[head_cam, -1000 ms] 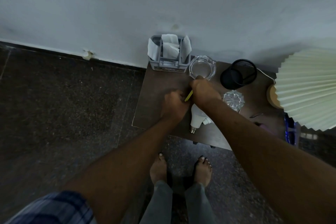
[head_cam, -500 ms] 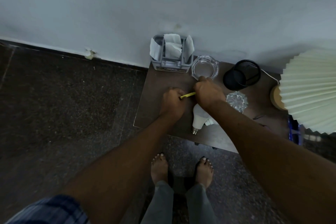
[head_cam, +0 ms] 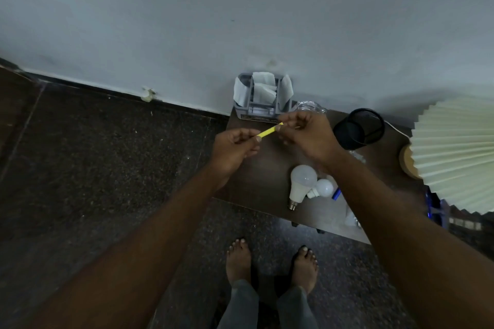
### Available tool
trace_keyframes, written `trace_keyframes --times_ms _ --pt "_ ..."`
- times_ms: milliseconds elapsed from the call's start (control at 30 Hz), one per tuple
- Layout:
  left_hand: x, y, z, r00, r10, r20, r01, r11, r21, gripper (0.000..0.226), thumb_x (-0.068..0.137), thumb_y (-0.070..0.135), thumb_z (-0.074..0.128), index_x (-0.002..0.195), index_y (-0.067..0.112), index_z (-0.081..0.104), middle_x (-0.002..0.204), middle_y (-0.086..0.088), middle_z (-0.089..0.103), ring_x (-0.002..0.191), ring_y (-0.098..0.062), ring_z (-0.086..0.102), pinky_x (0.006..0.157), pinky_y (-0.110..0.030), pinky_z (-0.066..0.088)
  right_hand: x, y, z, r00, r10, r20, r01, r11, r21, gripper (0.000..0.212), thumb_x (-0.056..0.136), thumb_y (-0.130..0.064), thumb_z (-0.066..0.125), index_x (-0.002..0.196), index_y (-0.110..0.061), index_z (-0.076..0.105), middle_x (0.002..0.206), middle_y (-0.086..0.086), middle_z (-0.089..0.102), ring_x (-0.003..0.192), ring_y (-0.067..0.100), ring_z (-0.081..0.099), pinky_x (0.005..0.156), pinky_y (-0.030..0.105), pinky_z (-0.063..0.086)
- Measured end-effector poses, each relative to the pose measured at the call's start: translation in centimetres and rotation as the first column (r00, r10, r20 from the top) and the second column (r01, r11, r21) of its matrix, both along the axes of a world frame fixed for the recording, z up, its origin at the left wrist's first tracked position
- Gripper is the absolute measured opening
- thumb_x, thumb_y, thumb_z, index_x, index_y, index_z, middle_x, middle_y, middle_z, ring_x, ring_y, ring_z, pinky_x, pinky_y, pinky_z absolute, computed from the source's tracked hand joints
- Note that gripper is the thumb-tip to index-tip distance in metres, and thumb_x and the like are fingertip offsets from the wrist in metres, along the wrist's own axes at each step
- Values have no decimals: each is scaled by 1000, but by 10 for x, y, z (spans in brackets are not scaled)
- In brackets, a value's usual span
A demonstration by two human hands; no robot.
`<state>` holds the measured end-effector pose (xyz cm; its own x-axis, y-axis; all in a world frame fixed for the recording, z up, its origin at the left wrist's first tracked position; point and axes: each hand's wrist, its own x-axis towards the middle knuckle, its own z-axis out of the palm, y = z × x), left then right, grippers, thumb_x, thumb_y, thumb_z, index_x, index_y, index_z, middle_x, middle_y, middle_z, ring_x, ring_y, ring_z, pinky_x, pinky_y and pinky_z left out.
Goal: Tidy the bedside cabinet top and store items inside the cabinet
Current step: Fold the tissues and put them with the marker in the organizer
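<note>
Left hand [head_cam: 235, 147] and right hand [head_cam: 307, 132] each pinch an end of the thin yellow stick [head_cam: 268, 131]; it looks light, stiff, best gripped mid-length.

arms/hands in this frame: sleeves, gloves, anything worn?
Both forearms are bare up to the frame edge: no sleeves in view. The left hand and right hand carry no gloves, and no rings, watch or bands show on fingers or wrists. No cables or markings. Lower down, grey trouser legs and bare feet are visible.
</note>
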<state>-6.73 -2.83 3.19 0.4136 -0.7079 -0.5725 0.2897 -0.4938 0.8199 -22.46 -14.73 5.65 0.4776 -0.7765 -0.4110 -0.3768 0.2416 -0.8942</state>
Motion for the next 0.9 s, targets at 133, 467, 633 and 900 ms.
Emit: trace_keyframes --times_ms 133,467,633,900 --pt "2 -10 8 986 147 -77 -148 989 -9 18 90 1 69 107 5 71 104 -20 73 90 -24 70 88 -36 60 18 -4 10 990 -135 32 137 988 -68 20 81 -5 82 98 1 72 80 11 72 70 15 68 66 25 59" --pt "4 -33 4 953 291 -87 -288 957 45 25 93 1 65 117 1 68 110 -19 73 100 -26 73 85 -29 61 51 -23 8 960 -125 -251 -36 834 -551 13 83 -28 76 94 -21 74 92 -7 74 80 15 70 74 32 58" --pt "4 -33 -1 955 287 -77 -283 957 64 24 93 0 64 117 2 68 108 -17 73 99 -24 72 86 -28 61 59 -19 2 875 -55 -481 -304 712 -633 16 92 -23 65 106 -17 70 103 7 74 93 30 68 69 34 52" --pt "6 -25 -15 961 263 -81 -257 963 84 26 93 1 64 119 4 68 110 -16 73 99 -22 72 85 -27 60 67 -14 -10 793 -50 -607 -420 677 -604 19 95 -27 61 107 -16 71 98 14 74 88 36 70 74 47 59"
